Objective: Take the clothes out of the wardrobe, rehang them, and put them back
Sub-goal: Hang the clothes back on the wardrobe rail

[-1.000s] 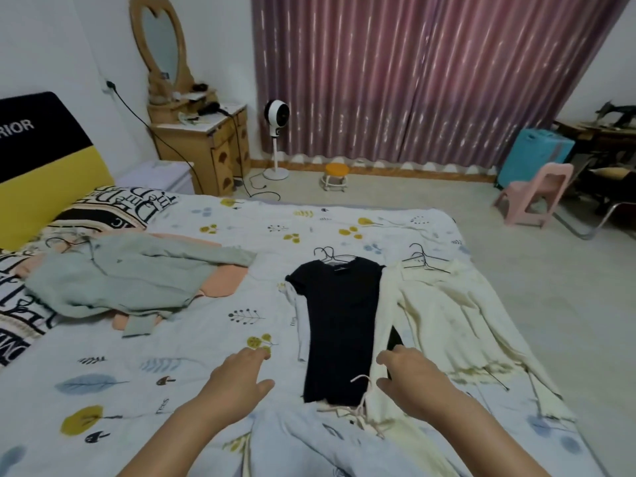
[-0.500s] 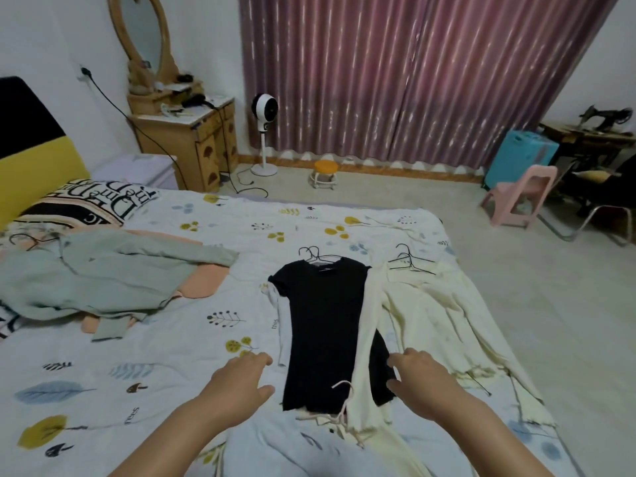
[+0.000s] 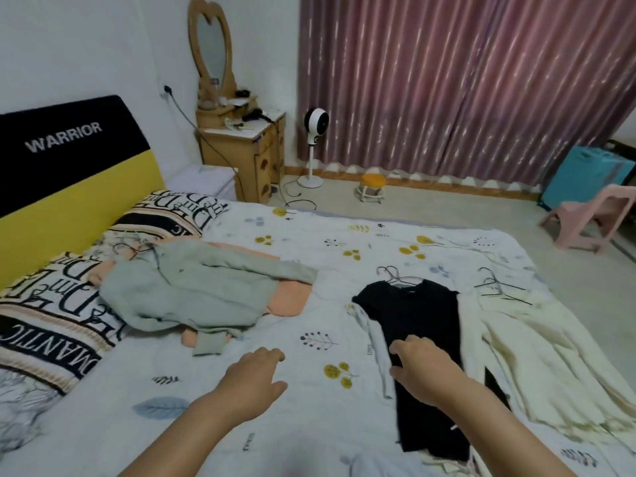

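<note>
From the head camera, the garments lie spread on the white leaf-printed bed (image 3: 309, 401), out of any wardrobe, which is not in view. Nearest is a black short-sleeved knit dress (image 3: 423, 325), flat, with a wire hanger (image 3: 395, 275) at its neck. The right hand (image 3: 418, 363) sits over the dress's left edge with fingers curled down toward the cloth; whether they pinch it I cannot tell. The left hand (image 3: 253, 375) hovers over bare sheet, fingers loosely bent, holding nothing.

Just right of the dress, touching it, lies a cream long-sleeved garment (image 3: 537, 359) with dark wire hangers (image 3: 500, 287) at its top. Well apart to the left, a pale grey-green long-sleeved top (image 3: 192, 294) lies over a peach garment (image 3: 289, 299), near the lettered pillows (image 3: 51, 318).

I count four garments for certain; a thin white strip beside the dress may be a fifth. Hangers overlap, so their number is unclear.

All look light, soft and limp. They should sag if taken by the hem, so the shoulders or hanger hook seem the better hold.
</note>
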